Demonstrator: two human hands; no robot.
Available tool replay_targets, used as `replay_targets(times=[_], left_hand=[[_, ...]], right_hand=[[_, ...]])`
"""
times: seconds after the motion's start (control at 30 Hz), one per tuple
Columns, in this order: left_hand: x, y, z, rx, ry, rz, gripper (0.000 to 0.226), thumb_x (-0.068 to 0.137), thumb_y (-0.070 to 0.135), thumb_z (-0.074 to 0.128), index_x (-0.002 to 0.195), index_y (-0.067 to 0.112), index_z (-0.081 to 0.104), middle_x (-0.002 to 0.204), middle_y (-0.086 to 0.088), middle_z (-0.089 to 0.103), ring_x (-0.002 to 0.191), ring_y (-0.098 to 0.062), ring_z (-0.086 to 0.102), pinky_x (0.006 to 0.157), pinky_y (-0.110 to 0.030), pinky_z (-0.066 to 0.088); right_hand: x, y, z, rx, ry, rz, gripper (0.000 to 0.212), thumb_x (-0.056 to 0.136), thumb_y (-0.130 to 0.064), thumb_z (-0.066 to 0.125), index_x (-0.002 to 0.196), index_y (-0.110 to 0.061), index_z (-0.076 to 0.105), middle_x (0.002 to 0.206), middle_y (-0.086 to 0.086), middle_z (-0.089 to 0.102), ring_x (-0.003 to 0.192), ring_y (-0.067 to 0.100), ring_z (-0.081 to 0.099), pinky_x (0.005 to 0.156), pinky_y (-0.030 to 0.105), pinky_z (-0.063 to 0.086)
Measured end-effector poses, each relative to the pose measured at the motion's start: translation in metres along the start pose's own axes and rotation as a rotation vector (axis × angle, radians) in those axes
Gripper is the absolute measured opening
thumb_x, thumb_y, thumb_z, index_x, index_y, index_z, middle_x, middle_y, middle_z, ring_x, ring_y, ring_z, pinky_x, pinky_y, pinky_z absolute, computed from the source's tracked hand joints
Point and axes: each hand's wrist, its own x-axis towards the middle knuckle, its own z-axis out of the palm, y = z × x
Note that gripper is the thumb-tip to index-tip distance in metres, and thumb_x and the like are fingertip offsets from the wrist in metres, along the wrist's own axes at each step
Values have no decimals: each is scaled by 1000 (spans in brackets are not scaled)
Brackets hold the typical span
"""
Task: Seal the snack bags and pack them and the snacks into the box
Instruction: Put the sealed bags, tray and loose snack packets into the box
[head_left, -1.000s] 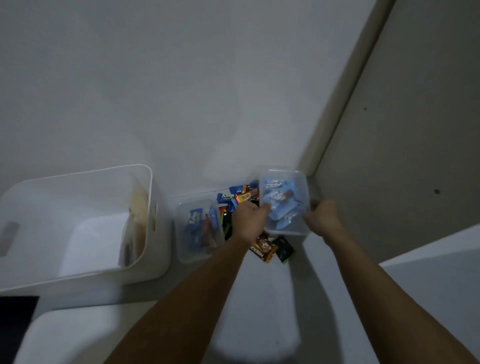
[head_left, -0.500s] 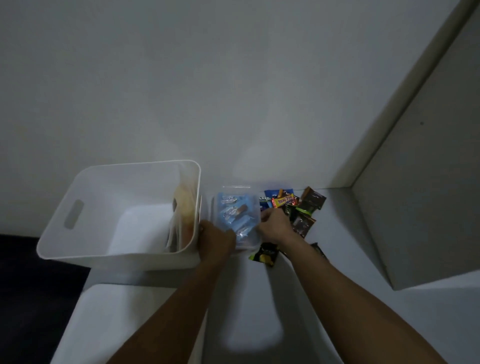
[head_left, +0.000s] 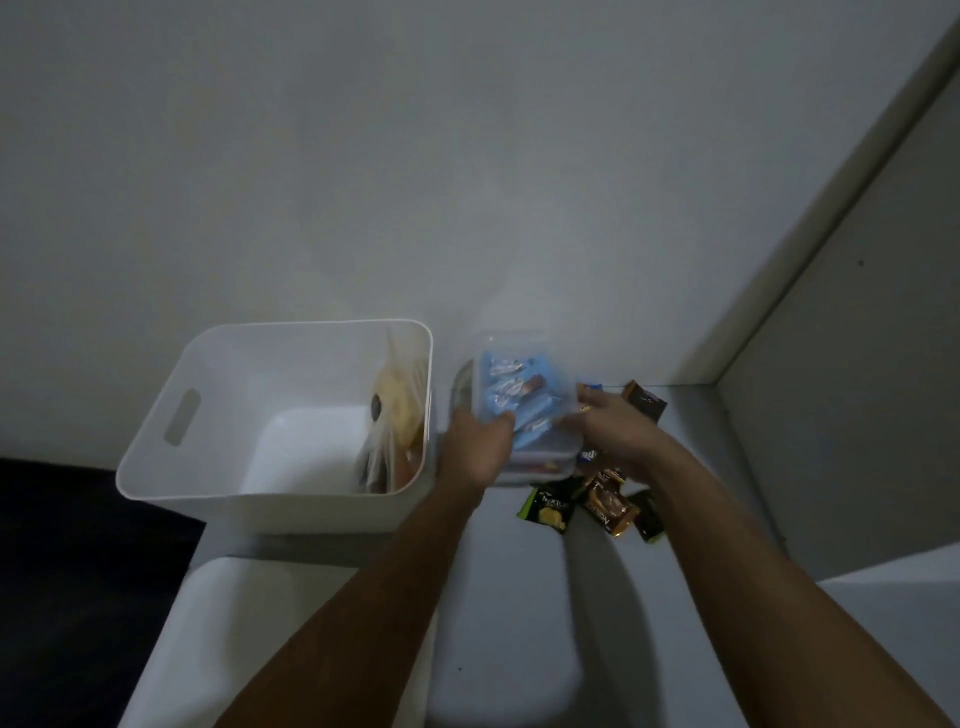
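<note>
I hold a clear tub (head_left: 524, 410) of blue-wrapped snacks between both hands — left hand (head_left: 475, 452) and right hand (head_left: 615, 431) each gripping a side — just beside the white box (head_left: 182, 415). Partly done, I judge: bags (head_left: 395, 421) stand inside the box; loose snacks (head_left: 602, 501) remain on the counter (head_left: 498, 597).

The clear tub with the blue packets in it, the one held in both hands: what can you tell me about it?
The clear tub looks like thin see-through plastic, rectangular with rounded corners. It has no lid that I can see. Inside lie several light blue snack packets. The left hand grips its near left side and the right hand holds its right side. It sits just right of the white box, tilted a little. Whether it rests on something below cannot be told.
</note>
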Motion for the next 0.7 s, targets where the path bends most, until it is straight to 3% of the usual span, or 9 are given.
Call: replay_targets(times=[0.07,0.13,0.23,0.3,0.37,0.5,0.57,0.63,0.7], left_hand=[[-9,19,-15,-111,-47,79,25,82,32,61,104,19,57,94,3,64,82,-15,63,73,-32,54],[-15,37,-36,-151,-99,102,13,79,33,63,87,23,60,86,3,65,78,-17,64,68,-32,54],[-14,56,-76,-218,-124,62,38,74,42,66,97,12,67,81,-3,68,67,-21,64,54,-25,45],[-7,61,-108,-240,-115,47,57,68,52,65,108,10,67,92,-8,71,71,-24,66,53,-24,46],[1,58,-143,-242,-100,18,61,72,56,62,115,14,64,103,-8,69,74,-25,66,52,-24,48],[24,32,-208,-205,-28,-55,43,86,42,57,117,12,59,96,-8,60,70,-22,57,60,-30,47],[35,14,-233,-164,28,-95,39,87,36,55,114,9,60,96,-11,60,72,-25,57,61,-31,47],[44,-5,-252,-97,70,-129,28,88,31,54,102,8,62,100,-14,62,80,-30,59,62,-32,47],[55,-24,-266,-1,100,-152,18,89,24,51,88,8,60,104,-19,63,87,-36,61,65,-37,49]], right_hand=[[-18,-24,-14,4,49,-25,50,86,-13,65,133,-9,48,118,13,62,96,31,67,78,49,59],[-34,-50,-17,-5,65,-52,42,83,-12,69,118,4,54,113,17,64,93,35,69,77,52,59],[-49,-86,-4,7,61,-83,29,78,-11,73,100,6,65,105,22,68,91,37,70,77,56,58],[-51,-105,16,3,35,-93,31,77,-11,74,100,7,66,104,22,69,91,37,70,75,52,59],[-49,-122,44,2,-7,-115,33,76,-12,76,101,8,66,103,23,69,90,37,71,73,48,60],[-28,-144,114,-26,-100,-112,35,75,-9,77,101,9,64,99,22,71,84,35,73,69,42,61],[-9,-147,152,-32,-134,-78,37,74,-5,76,104,10,61,98,24,71,82,37,73,72,45,61],[12,-145,187,-46,-160,-40,38,76,-3,74,108,10,58,99,25,70,81,38,73,74,48,60],[31,-139,222,-64,-161,-1,34,79,0,70,108,12,57,97,25,69,75,37,73,67,45,62]])
